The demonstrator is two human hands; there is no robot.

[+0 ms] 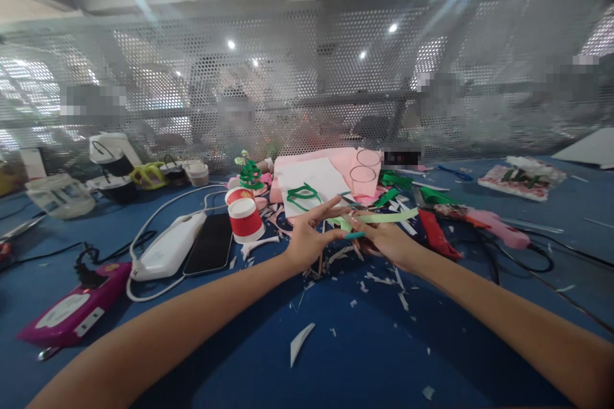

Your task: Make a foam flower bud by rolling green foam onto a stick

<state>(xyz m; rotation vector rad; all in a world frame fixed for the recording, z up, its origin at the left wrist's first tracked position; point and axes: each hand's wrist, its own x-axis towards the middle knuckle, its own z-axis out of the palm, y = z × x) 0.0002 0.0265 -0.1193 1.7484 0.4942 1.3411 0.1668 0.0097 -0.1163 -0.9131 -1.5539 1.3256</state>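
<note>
Both my hands meet over the middle of the blue table (336,345). My left hand (309,236) has its fingers partly spread, thumb and fingertips pinching one end of a light green paper strip (384,217). My right hand (384,239) is closed around the same strip, which runs out to the right; something small and teal shows at its fingertips. A thin wooden stick (321,252) hangs below the hands. White paper scraps (301,342) lie beneath them.
A red-and-white paper cup (245,220), a black phone (211,244), a white power bank (167,248) and a magenta tool (71,310) lie left. Pink and white sheets (316,182), clear cups (363,180), green strips and a pink glue gun (499,230) lie behind. A perforated screen (307,76) backs the table.
</note>
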